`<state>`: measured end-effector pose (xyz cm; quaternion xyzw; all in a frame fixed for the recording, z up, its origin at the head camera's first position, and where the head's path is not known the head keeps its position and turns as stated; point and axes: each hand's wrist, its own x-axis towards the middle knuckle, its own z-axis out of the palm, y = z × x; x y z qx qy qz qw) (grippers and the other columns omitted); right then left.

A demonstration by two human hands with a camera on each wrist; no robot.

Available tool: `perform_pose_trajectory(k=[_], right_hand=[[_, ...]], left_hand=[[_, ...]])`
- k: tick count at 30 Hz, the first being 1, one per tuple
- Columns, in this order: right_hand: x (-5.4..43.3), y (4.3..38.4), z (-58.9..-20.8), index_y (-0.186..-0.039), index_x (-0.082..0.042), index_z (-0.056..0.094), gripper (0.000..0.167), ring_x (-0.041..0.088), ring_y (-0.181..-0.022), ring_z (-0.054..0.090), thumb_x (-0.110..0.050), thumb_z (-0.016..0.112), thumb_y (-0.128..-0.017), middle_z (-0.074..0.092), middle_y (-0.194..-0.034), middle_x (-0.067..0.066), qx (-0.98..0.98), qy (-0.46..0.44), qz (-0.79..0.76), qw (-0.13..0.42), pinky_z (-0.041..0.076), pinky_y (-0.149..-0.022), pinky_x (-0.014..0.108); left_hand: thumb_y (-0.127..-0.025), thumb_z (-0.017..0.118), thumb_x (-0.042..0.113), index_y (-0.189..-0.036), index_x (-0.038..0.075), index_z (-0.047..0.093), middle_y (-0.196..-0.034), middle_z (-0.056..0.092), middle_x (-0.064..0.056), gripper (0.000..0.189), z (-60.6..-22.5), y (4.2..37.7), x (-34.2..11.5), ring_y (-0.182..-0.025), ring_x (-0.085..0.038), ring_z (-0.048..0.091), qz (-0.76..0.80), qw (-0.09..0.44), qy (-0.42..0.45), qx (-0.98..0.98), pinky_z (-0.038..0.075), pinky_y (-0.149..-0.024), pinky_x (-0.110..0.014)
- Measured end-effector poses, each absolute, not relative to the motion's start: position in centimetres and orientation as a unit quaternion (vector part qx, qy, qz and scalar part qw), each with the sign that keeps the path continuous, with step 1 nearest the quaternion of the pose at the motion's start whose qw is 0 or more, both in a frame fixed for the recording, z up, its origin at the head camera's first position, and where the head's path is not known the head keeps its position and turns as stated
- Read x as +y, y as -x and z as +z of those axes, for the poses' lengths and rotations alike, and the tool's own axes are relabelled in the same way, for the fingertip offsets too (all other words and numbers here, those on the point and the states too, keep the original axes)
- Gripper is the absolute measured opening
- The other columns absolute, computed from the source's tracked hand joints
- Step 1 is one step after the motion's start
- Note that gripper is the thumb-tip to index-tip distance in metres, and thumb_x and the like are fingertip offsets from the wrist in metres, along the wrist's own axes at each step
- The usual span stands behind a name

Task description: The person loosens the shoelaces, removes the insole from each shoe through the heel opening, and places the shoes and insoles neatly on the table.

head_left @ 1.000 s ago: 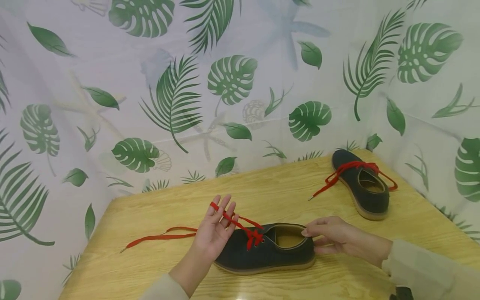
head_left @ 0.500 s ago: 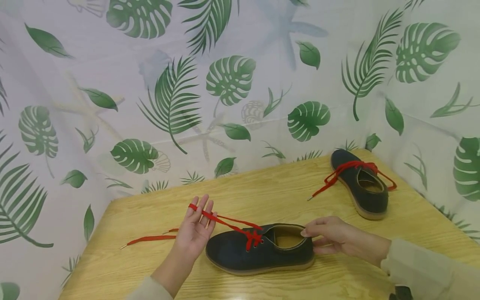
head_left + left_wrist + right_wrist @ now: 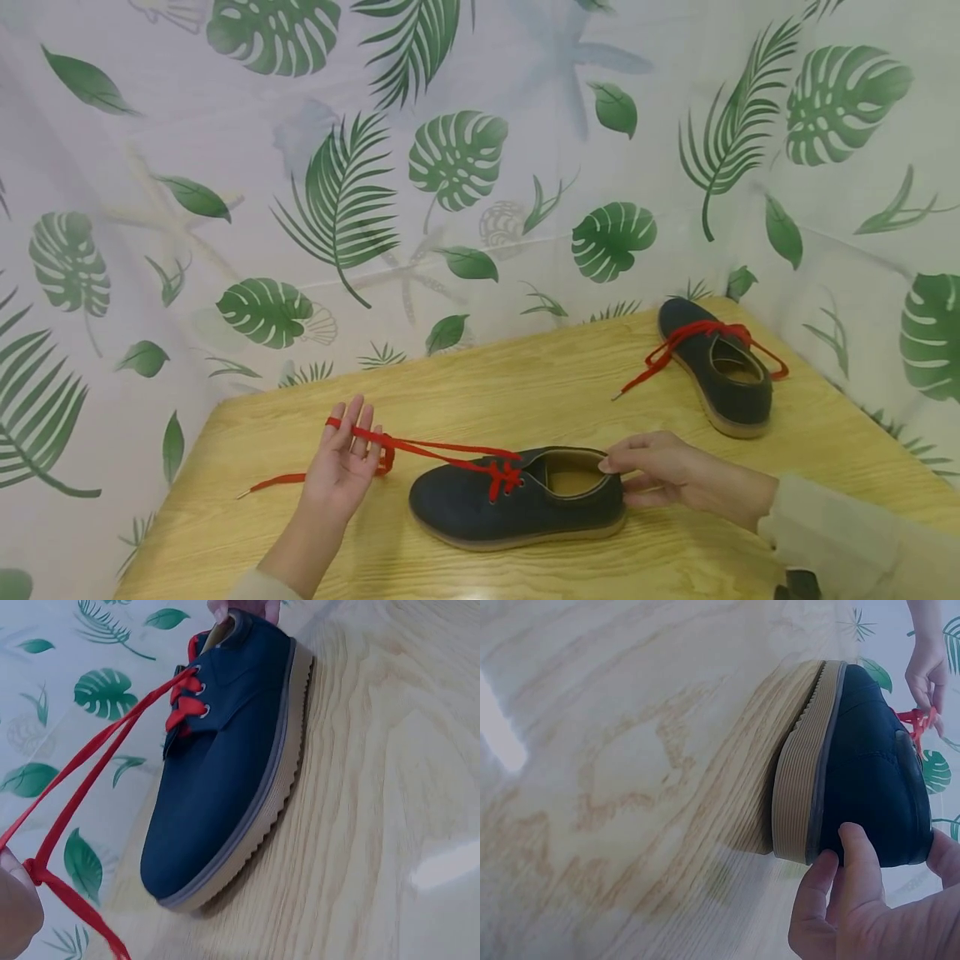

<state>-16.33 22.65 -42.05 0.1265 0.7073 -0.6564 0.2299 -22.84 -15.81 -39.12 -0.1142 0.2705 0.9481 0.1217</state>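
From the head, two dark blue shoes sit on one wooden table [image 3: 420, 379]. The near shoe [image 3: 480, 504] lies in front of the person, toe to the left; the far shoe [image 3: 697, 358] is at the back right, with its own red lace [image 3: 705, 327]. The left hand [image 3: 339, 467], palm up past the near shoe's toe, holds the near lace [image 3: 504, 479] across its fingers. The right hand [image 3: 652, 467] pinches the heel — thumb on the rim, fingers outside. Leaves cover the wall cloth [image 3: 525, 83].

From the left wrist, two red strands stretch from the near shoe to the left hand. Three silver rings [image 3: 204, 711] show.

From the right wrist, the right fingers press the heel above a pale, bumpy sole [image 3: 799, 791].
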Motion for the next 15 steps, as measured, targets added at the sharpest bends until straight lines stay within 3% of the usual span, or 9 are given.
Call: perform_pose_trajectory(k=[7,15], right_hand=[[22.6,16.3,-42.0,-0.108,0.000,0.063,0.026,0.017,-0.082,0.065,-0.015,0.066,-0.087,0.064,-0.095,0.005,0.709,-0.126,-0.654,0.229,0.058,-0.073,0.033],[22.6,16.4,-42.1,-0.110,0.001,0.062,0.029,0.016,-0.082,0.065,-0.016,0.066,-0.087,0.063,-0.099,0.006,0.709,-0.130,-0.654,0.230,0.058,-0.073,0.033]], left_hand=[[-0.097,0.050,0.013,-0.149,0.040,0.017,-0.112,0.067,0.009,0.067,-39.0,23.2,-18.6,-0.109,-0.007,0.060,0.954,0.094,0.133,0.253,0.035,-0.107,-0.024],[-0.096,0.050,0.015,-0.144,0.048,0.020,-0.116,0.065,0.012,0.066,-39.4,24.2,-23.1,-0.117,-0.001,0.053,0.963,0.046,0.170,0.204,0.044,-0.098,-0.022]])
